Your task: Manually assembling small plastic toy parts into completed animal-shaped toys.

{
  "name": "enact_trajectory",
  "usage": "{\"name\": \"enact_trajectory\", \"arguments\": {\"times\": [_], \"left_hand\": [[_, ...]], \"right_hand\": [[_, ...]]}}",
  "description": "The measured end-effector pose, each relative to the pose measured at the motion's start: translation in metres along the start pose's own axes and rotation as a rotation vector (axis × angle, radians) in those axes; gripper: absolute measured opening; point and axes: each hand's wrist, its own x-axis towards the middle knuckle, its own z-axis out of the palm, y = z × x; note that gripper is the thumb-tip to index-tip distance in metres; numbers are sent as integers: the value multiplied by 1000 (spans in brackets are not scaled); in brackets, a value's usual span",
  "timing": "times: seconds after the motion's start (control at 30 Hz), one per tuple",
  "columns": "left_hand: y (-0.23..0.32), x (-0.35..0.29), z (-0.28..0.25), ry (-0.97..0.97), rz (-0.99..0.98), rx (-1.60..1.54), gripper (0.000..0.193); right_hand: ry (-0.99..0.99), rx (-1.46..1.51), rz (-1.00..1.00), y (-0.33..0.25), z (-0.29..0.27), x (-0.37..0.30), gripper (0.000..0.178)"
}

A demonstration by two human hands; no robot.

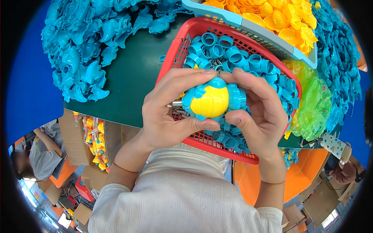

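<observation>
Between both hands, above a red basket [186, 33], I hold a rounded blue-and-yellow plastic toy body [210, 101]. A metal spring [176, 103] sticks out at its left end. My left hand [167, 106] grips the left side, fingertips on top and thumb below. My right hand [256, 106] closes round the right side, its thumb under the blue end and its fingertips above. Under the hands, the basket holds many blue plastic rings [235, 56] and some metal springs, partly hidden by my hands and the toy.
Loose blue plastic shell parts [83, 50] are heaped on the dark green table [128, 77] at the left. Behind the basket stands a light blue crate [248, 25] of yellow shells [279, 17]. Green plastic bags [311, 105] and another blue heap [338, 58] lie right. A cardboard box [74, 136] stands lower left.
</observation>
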Motion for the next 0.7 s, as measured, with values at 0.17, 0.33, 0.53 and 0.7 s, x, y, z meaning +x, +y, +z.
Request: {"name": "enact_trajectory", "arguments": {"times": [0.17,0.33,0.53,0.7], "left_hand": [[0,0,-1,12,4,9,71],[2,-2,1,15,0,1,71],[1,-2,1,-13,-14,-3,71],[2,1,4,59,-73,-238,68]], "right_hand": [[65,-216,-107,0,-2,1,42],[55,-246,-186,2,-3,-1,38],[59,-246,-206,4,-3,-1,37],[79,-219,-136,3,0,2,34]]}}
